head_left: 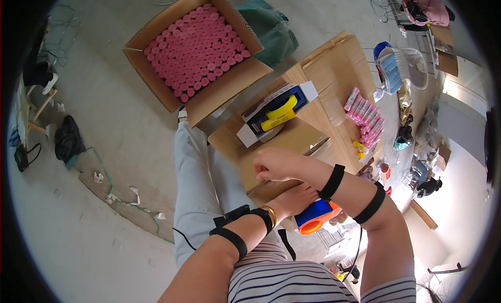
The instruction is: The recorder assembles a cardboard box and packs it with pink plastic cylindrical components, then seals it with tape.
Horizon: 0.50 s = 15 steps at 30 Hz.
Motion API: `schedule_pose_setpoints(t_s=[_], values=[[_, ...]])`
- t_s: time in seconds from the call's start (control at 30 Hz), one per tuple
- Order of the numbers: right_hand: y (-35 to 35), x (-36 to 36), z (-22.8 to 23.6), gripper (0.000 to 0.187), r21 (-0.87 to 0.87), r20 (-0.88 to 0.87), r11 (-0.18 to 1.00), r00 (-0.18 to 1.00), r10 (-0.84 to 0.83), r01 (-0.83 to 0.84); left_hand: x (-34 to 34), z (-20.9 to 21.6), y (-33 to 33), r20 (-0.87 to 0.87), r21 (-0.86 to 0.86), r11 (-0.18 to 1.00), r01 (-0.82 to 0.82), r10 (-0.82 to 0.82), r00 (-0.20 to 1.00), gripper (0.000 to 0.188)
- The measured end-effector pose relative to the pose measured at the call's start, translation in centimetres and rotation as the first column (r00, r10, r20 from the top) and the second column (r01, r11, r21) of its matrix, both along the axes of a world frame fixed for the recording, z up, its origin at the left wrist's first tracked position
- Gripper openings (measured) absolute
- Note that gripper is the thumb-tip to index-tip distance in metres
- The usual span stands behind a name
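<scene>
- Hands: right hand (276, 164) curled into a loose fist on the cardboard worktop (334, 68); whether it pinches anything cannot be told.
- Left hand (297, 197) lies against one blue-and-orange roll (315, 217) at the worktop's near edge, steadying it; fingers hidden.
- One yellow-handled tool (276, 112) sits in its open box.
- One carton (195, 50) on the floor, packed with pink rolls too many to count.
</scene>
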State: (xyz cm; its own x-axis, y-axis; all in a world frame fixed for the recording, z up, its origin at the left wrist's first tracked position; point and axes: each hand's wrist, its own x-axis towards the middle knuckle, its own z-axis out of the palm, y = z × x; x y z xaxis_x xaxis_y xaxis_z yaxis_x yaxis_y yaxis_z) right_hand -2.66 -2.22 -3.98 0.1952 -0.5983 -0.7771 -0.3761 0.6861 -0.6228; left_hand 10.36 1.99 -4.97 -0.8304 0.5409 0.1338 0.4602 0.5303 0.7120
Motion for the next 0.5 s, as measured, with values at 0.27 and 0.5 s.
schedule_pose_setpoints(t_s=[0.27,0.5], values=[[-0.2,1.0,0.3,0.011,-0.129,-0.104,0.980,0.985,0.137,-0.150,0.0,-0.2,0.6,0.204,0.032,0.994,0.100,-0.104,0.973,0.038],[-0.3,1.5,0.6,0.010,-0.123,-0.154,0.980,0.978,0.140,-0.159,-0.3,0.1,0.3,0.248,0.066,0.995,0.071,-0.085,0.965,0.039]])
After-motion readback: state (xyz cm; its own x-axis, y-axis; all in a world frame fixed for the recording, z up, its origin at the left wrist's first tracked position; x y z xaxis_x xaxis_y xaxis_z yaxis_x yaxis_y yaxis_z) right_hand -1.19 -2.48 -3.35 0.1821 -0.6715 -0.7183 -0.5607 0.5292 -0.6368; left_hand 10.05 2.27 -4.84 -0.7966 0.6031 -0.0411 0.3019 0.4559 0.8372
